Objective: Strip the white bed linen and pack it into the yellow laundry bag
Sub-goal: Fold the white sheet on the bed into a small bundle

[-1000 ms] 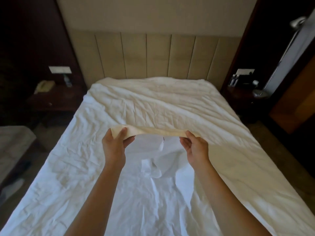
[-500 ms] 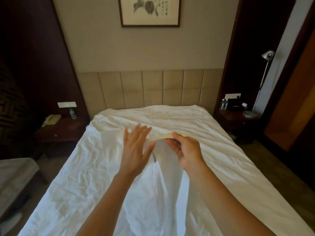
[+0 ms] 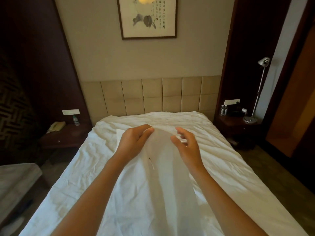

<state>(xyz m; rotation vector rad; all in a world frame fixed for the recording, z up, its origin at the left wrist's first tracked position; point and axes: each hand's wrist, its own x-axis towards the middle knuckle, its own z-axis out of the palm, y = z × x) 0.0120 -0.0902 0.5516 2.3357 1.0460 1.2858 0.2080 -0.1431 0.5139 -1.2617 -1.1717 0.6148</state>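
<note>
The left hand [image 3: 134, 140] pinches the top edge of a white cloth [image 3: 163, 176], fingers curled round it near the fingertips. The right hand [image 3: 185, 145] hangs spread and loose just beside that edge, fingers apart, gripping nothing. The cloth hangs down from the left hand between the two forearms, over the sheet [image 3: 85, 167] that covers the bed, toward six o'clock. The yellow bag is nowhere in view.

What could go wrong, as I judge it: with only one hand holding, the free corner at three o'clock may sag and the cloth fold on itself, so the right hand would grab a bunched layer instead of the edge. A one-finger pinch could also slip, dropping the cloth back on the sheet, where white on white makes it hard to tell apart. And tugging the sheet toward the nightstand [image 3: 237, 123] at two o'clock might catch the lamp [image 3: 259, 89] or knock over the bottles [image 3: 223, 110].

The count: two hands, one cloth in hand, one sheet, one headboard [image 3: 153, 96], one picture [image 3: 148, 17] at twelve o'clock. Two nightstands, the other [image 3: 68, 137] at ten o'clock with one telephone [image 3: 56, 126] and one bottle [image 3: 75, 120]; two bottles by the lamp, I think, though they are small. One lamp.
</note>
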